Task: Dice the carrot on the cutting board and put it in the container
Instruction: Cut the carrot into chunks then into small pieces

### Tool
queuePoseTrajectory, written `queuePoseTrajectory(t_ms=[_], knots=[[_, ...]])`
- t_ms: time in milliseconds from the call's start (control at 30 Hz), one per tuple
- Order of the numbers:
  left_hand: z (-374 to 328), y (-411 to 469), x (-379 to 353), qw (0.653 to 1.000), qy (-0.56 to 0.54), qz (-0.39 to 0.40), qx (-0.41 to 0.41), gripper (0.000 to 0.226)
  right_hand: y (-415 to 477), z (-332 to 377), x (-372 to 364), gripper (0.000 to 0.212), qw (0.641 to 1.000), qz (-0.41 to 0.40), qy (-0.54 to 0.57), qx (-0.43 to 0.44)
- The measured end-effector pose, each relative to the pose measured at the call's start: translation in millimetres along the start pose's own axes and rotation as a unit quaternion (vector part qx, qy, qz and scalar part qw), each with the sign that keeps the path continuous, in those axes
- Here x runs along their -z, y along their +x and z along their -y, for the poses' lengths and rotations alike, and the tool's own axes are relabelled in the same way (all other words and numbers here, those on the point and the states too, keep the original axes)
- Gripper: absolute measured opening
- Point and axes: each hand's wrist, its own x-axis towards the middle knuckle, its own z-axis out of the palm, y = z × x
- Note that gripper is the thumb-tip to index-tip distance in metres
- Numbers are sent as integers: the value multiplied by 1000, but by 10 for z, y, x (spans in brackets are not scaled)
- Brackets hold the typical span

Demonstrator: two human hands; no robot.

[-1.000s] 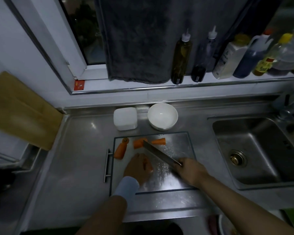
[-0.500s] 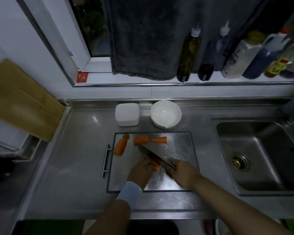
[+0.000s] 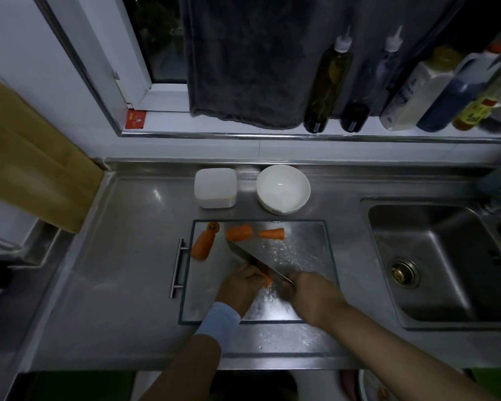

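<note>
Steel covers nearly everything here: the desk [image 3: 128,256], the sink [image 3: 446,256] at the right, and the cutting board [image 3: 307,250] with a bar handle [image 3: 177,267] on its left edge. The left hand [image 3: 239,286], with a pale blue cuff at the wrist, has its fingers curled down over a carrot piece [image 3: 268,277] near the middle of the board, of which only an orange end shows. The right hand [image 3: 310,293] is closed round the handle of a knife [image 3: 255,260], whose blade runs up and to the left with its edge against that piece, right beside the left fingertips. Three more carrot pieces lie along the board's far edge: a long stub [image 3: 203,244] with a small end slice [image 3: 213,226] at its tip on the left, a chunk [image 3: 239,233] in the middle, touching or just off the blade tip, and a tapered piece [image 3: 272,233] to its right. Behind the board stand a square white container [image 3: 215,188] and a white bowl [image 3: 283,189], side by side, apart. A dark towel [image 3: 243,68] hangs over the sill, where bottles [image 3: 329,82] line up to the right. A brown board [image 3: 35,157] leans at the far left.
</note>
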Motion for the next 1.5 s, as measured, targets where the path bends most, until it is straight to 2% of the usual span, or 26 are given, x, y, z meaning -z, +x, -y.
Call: queuePoseTrajectory(t_ms=[67,167,333,433,600,800,867,1000,1067,1167,1333,1500], knots=[[-36,-2,32,1000,-9,-11,-2,28,-5,6,-6,31,1000,7,4,-12],[2,4,-8,995,-91,-39,5,8,-11,3,-9,30,1000,11,-2,-21],[-11,12,1,996,-78,-43,-3,8,-17,14,-1,23,999,28,5,-29],[50,13,-35,999,-17,-34,-10,15,9,44,24,21,999,42,-2,-34],[9,30,-50,993,-106,-36,31,6,55,78,66,25,998,51,-16,-33],[51,93,-22,994,-30,-75,-75,14,43,50,144,28,999,27,-19,-32],[91,92,-41,996,-44,-47,-58,10,29,58,185,31,999,19,-6,-36],[197,62,-61,999,-14,-12,-34,24,20,80,251,37,999,7,33,-42],[183,66,-16,1000,-15,0,-19,23,9,82,258,37,998,11,34,-46],[203,33,-46,999,-31,-8,11,27,-24,92,231,36,999,16,28,-43],[201,-22,-73,999,-33,-25,-1,23,-47,122,184,36,1000,10,0,-27],[199,-92,-65,998,-45,-31,31,19,-52,143,176,35,999,15,-2,-39]])
